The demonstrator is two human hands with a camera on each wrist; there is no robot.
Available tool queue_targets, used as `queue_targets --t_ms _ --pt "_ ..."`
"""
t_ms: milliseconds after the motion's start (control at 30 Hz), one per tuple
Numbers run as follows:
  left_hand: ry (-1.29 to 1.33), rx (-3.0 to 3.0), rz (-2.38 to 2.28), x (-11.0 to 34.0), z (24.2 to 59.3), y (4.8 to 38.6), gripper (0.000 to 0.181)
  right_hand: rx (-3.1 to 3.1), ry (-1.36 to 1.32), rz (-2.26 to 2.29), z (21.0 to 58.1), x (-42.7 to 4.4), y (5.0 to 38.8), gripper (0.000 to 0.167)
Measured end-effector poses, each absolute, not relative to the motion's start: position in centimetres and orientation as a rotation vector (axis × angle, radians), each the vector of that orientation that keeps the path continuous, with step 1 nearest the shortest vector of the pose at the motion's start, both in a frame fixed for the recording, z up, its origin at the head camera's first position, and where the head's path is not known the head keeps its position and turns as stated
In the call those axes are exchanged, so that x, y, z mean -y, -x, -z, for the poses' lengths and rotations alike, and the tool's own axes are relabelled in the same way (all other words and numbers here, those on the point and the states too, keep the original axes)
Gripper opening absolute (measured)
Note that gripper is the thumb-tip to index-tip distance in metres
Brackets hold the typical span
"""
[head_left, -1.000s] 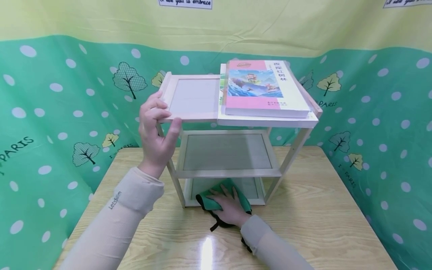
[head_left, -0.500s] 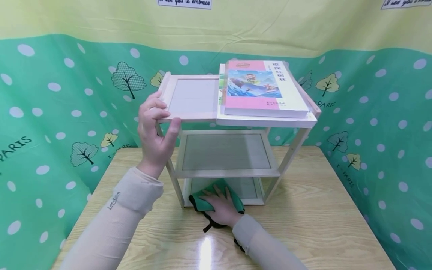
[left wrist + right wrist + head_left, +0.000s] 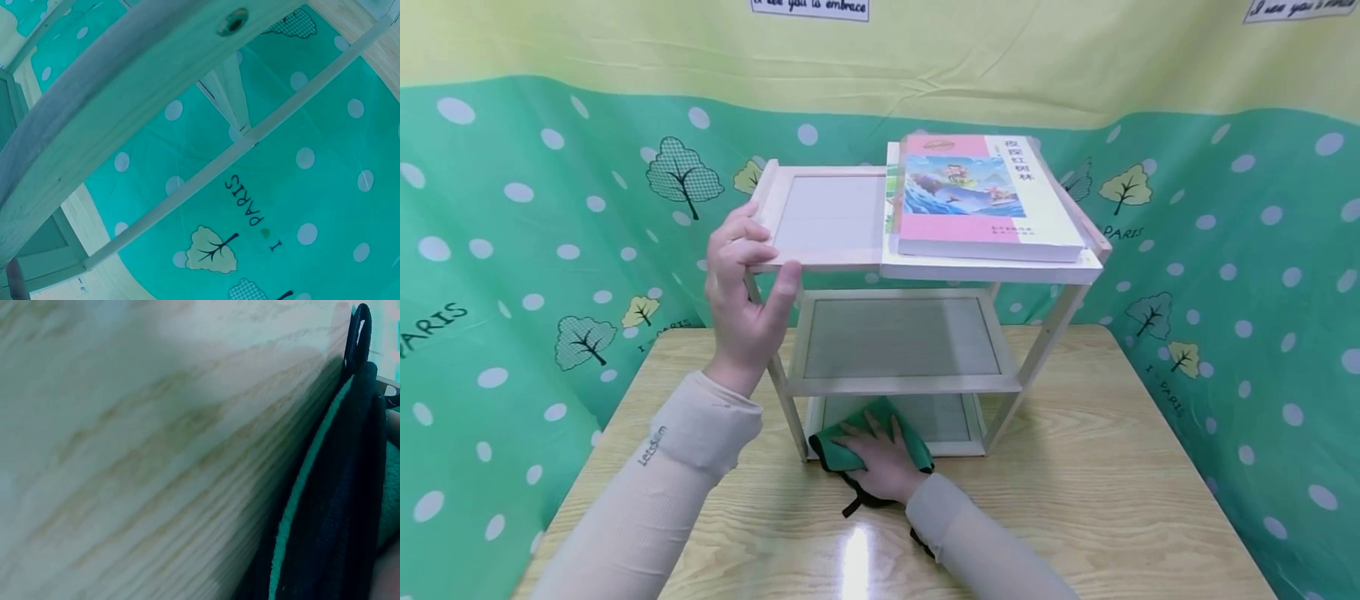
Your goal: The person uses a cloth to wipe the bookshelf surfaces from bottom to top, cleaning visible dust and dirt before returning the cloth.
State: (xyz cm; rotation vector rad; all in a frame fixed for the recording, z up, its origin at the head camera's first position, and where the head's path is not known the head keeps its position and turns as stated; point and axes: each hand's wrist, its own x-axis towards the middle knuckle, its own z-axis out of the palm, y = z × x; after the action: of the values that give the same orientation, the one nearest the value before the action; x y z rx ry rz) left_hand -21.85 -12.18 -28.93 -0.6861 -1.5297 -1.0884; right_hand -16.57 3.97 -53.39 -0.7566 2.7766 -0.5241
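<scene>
A small wooden three-tier shelf [image 3: 902,386] stands on the table. My left hand [image 3: 741,292] grips the left front corner of its top tier, fingers over the side rail and thumb at the front edge. In the left wrist view that wooden rail [image 3: 112,81] fills the upper left. Down at the bottom tier, my right hand [image 3: 883,462] presses a green cloth [image 3: 835,452] with black edging, fingers spread over it. Part of the cloth hangs over the tier's front edge onto the table. The right wrist view catches the black-edged cloth [image 3: 331,487] close up, with little of the hand.
A pink-and-white book [image 3: 970,229] lies on a larger white-edged book [image 3: 992,268] on the right half of the top tier. The middle tier [image 3: 902,337] sits right above my right hand. A green and yellow dotted curtain [image 3: 535,233] surrounds the wood-grain table [image 3: 1120,500].
My right hand and the cloth have slid left along the bottom tier, more in the first half second than since. My left hand keeps its grip on the top corner.
</scene>
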Motion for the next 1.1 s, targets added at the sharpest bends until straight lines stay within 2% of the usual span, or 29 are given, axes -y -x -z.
queue_targets --t_ms 1100 --pt "0.69 1.535 1.086 12.2 28.9 21.8 0.041 -2.786 0.829 0.372 52.8 -2.4 16.7 0.054"
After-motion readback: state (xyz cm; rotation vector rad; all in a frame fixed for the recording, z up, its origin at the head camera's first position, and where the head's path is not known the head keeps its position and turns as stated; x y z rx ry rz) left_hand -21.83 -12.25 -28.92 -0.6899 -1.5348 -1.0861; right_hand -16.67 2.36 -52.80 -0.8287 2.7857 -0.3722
